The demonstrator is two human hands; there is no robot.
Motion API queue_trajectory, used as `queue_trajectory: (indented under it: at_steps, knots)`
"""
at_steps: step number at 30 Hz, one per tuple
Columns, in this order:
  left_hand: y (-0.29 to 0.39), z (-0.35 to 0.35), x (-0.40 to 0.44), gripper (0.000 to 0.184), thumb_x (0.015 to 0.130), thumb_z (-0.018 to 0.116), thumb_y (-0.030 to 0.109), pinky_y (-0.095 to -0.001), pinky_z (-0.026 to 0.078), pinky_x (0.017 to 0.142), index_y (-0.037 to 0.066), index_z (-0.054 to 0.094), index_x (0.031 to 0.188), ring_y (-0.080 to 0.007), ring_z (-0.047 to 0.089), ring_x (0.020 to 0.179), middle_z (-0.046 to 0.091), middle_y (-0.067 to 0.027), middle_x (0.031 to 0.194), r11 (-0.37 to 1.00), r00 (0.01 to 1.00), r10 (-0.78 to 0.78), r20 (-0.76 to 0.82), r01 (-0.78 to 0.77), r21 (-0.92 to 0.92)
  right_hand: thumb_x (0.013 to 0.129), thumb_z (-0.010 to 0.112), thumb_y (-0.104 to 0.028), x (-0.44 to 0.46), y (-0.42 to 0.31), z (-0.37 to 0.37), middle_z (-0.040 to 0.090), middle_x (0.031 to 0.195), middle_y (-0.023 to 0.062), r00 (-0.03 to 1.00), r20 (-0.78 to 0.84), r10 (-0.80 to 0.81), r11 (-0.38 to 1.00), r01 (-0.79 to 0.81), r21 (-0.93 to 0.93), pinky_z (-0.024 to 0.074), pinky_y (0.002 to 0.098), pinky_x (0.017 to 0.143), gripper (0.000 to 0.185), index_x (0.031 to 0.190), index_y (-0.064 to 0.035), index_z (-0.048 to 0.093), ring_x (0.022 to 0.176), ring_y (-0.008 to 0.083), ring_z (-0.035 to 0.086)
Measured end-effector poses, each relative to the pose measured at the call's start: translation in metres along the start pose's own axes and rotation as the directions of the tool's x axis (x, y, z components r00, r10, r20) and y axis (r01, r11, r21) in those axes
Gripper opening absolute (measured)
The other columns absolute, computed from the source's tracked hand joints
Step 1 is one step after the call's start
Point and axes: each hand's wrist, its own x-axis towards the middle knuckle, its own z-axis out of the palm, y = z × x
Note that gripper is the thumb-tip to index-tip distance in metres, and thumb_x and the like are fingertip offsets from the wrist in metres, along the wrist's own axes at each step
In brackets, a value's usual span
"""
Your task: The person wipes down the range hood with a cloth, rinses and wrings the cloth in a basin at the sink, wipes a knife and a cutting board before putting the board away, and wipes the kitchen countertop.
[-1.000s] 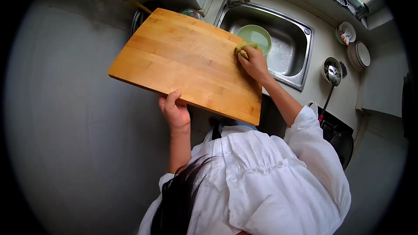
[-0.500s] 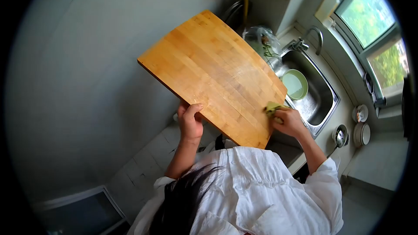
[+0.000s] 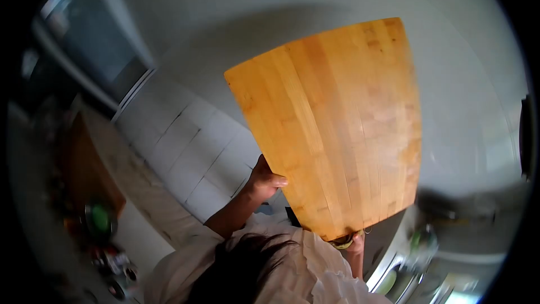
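A large wooden board [image 3: 337, 124] is held up in front of me, its broad face toward the camera. My left hand [image 3: 266, 180] grips its left edge, with the thumb on the face and the fingers hidden behind. At the bottom edge, my right hand [image 3: 356, 242] is closed around a yellow-green cloth [image 3: 341, 242], pressed close against the board. Part of that hand is hidden by the board.
The sink with a pale green bowl [image 3: 386, 282] lies at lower right, blurred. A counter [image 3: 143, 235] with several small items stands at lower left. Floor tiles [image 3: 191, 141] and a glass door [image 3: 95, 39] show at upper left.
My view has swung left, away from the sink. The board has turned more upright, and my right hand with the cloth has moved from the board's face to its bottom edge.
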Motion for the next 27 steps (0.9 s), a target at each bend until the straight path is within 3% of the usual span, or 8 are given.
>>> queue_trajectory:
  at_steps: [4,6,8,13,18,20,22,27]
  knots:
    - [0.047,-0.072,-0.039,0.051,0.058,0.059,0.003,-0.0326,0.044,0.083,-0.001,0.056,0.109,-0.0202,0.055,0.100,0.061,-0.0081,0.103,0.959,0.949,0.278,-0.147,-0.283,-0.018,0.056,0.081,-0.022,0.075,0.009,0.076,0.058,0.110,0.0085,0.987,0.126,0.097,0.982,-0.075,-0.172,0.0460,0.0363,0.086,0.074,0.119,-0.0004,0.049,0.100,0.0237,0.056]
    - [0.086,-0.133,-0.049,0.061,0.058,0.057,-0.001,-0.0357,0.044,0.086,0.000,0.051,0.118,-0.0224,0.056,0.102,0.059,-0.0091,0.111,0.895,0.897,0.442,0.018,-0.439,-0.082,0.056,0.082,-0.021,0.131,0.041,0.116,0.060,0.105,0.0076,0.969,0.200,0.146,0.955,-0.086,-0.283,0.0465,0.0351,0.083,0.069,0.115,-0.0004,0.053,0.096,0.0229,0.057]
    - [0.124,-0.170,-0.055,0.056,0.066,0.059,0.000,-0.0370,0.044,0.088,0.002,0.049,0.121,-0.0228,0.055,0.106,0.056,-0.0088,0.118,0.842,0.848,0.528,-0.050,-0.530,-0.099,0.054,0.083,-0.020,0.183,0.073,0.165,0.061,0.099,0.0059,0.961,0.236,0.145,0.935,-0.055,-0.350,0.0465,0.0340,0.078,0.063,0.108,-0.0009,0.057,0.092,0.0213,0.058]
    - [0.187,-0.202,-0.071,0.054,0.084,0.063,0.029,-0.0391,0.043,0.093,0.006,0.043,0.129,-0.0207,0.049,0.116,0.051,-0.0068,0.125,0.823,0.797,0.568,-0.206,-0.554,0.126,0.055,0.082,-0.017,0.247,0.101,0.262,0.059,0.106,0.0083,0.858,0.502,0.110,0.968,0.022,-0.250,0.0453,0.0385,0.086,0.070,0.117,-0.0011,0.052,0.098,0.0250,0.056]
    - [0.246,-0.237,-0.039,0.061,0.088,0.054,0.044,-0.0402,0.041,0.095,0.006,0.037,0.133,-0.0228,0.048,0.117,0.047,-0.0086,0.130,0.814,0.696,0.572,-0.435,-0.413,0.409,0.055,0.079,-0.013,0.346,0.140,0.338,0.055,0.115,0.0117,0.693,0.694,-0.198,0.837,0.487,-0.248,0.0435,0.0398,0.088,0.075,0.122,0.0007,0.046,0.103,0.0252,0.053]
    - [0.257,-0.281,-0.033,0.068,0.085,0.053,0.054,-0.0422,0.039,0.098,0.013,0.032,0.136,-0.0196,0.044,0.121,0.046,-0.0038,0.132,0.930,0.690,0.366,-0.624,-0.265,0.253,0.055,0.078,-0.010,0.356,0.128,0.419,0.057,0.112,0.0117,0.703,0.701,-0.119,0.913,0.355,-0.201,0.0449,0.0387,0.086,0.071,0.119,0.0016,0.049,0.100,0.0242,0.054]
    - [0.262,-0.335,-0.021,0.064,0.087,0.053,0.051,-0.0411,0.040,0.098,0.014,0.033,0.135,-0.0191,0.046,0.119,0.046,-0.0033,0.131,0.925,0.672,0.360,-0.648,-0.346,0.156,0.053,0.077,-0.006,0.392,0.141,0.483,0.061,0.101,0.0100,0.649,0.728,0.223,0.870,0.204,-0.449,0.0472,0.0351,0.081,0.058,0.107,0.0019,0.057,0.091,0.0215,0.057]
    - [0.293,-0.401,-0.022,0.053,0.091,0.052,0.039,-0.0390,0.040,0.100,0.010,0.036,0.132,-0.0199,0.049,0.116,0.046,-0.0067,0.130,0.867,0.576,0.293,-0.763,-0.497,-0.042,0.057,0.071,-0.004,0.445,0.210,0.622,0.063,0.088,0.0090,0.579,0.680,0.449,0.759,0.155,-0.633,0.0481,0.0308,0.075,0.035,0.090,0.0038,0.063,0.079,0.0178,0.058]
